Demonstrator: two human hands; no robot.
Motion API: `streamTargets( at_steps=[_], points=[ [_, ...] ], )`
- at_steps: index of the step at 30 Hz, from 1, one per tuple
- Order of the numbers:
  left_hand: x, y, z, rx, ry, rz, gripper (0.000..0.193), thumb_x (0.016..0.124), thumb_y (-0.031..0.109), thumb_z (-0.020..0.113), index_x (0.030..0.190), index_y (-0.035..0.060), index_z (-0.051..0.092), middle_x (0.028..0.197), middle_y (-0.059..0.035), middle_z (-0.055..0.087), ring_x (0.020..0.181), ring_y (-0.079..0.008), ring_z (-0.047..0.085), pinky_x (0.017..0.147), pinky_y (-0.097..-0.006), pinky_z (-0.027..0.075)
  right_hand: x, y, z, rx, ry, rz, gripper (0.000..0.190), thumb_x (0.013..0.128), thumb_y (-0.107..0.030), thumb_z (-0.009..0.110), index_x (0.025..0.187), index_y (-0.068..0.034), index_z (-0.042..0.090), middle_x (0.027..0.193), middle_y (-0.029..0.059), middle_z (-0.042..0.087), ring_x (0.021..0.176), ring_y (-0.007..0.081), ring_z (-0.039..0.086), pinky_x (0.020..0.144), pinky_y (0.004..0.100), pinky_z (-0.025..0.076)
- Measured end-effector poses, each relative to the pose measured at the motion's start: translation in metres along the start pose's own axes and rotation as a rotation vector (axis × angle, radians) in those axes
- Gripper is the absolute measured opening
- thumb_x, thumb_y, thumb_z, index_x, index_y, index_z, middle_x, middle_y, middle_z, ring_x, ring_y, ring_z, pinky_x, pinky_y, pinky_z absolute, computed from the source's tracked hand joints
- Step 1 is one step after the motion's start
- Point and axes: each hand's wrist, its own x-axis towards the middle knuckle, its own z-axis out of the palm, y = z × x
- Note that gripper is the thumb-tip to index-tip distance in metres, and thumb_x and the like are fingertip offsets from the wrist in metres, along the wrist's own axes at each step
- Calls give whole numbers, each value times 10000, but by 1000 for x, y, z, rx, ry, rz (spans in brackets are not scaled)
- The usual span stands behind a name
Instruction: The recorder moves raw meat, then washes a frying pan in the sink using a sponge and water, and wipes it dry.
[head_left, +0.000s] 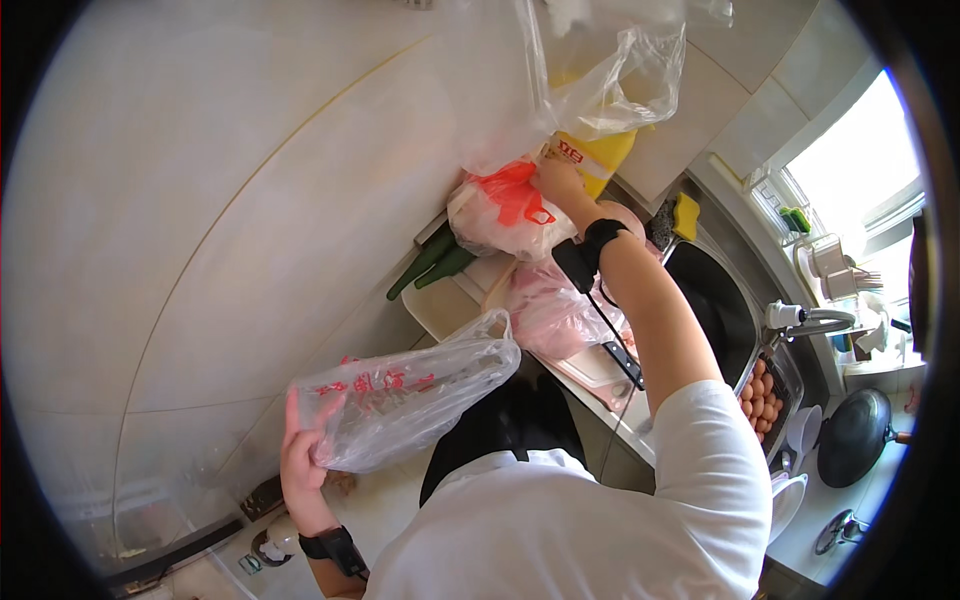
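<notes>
My left hand (304, 454) grips the bottom end of a clear plastic bag (405, 397) with red print, which stretches sideways towards my body; its handles hang loose. My right hand (559, 180) reaches to the far counter, at the side of a knotted clear bag with a red plastic bag (506, 191) in it and beside a yellow bag (611, 154) with red writing. Its fingertips are partly hidden, so its hold cannot be told. Below my right forearm, a bag of pink meat (551, 307) lies on a cutting board (589, 367), near a black-handled knife (624, 364).
Green cucumbers or similar vegetables (435, 262) lie left of the bags. A dark sink (712, 300) with a faucet (787, 319) is on the right, and brown eggs (759, 401) sit beside it. Another clear bag (637, 82) hangs above. A black pan (855, 439) stands farther right.
</notes>
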Motion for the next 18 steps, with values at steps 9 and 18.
streamTargets(
  at_steps=[9,18],
  points=[
    [-2,-10,-9,-53,-56,-89,775,688,-62,373,1372,212,133,1190,-293,438,480,-30,346,421,-157,292,19,-6,-5,147,267,-44,345,737,-84,476,1054,50,502,982,256,554,945,367,533,805,392,434],
    [10,-2,-3,-94,-45,6,749,726,-15,361,1378,220,77,1225,-303,394,492,-31,374,418,-146,308,-39,-27,-96,1121,533,101,277,796,-106,431,1016,37,520,892,134,595,829,219,569,734,315,456]
  ],
)
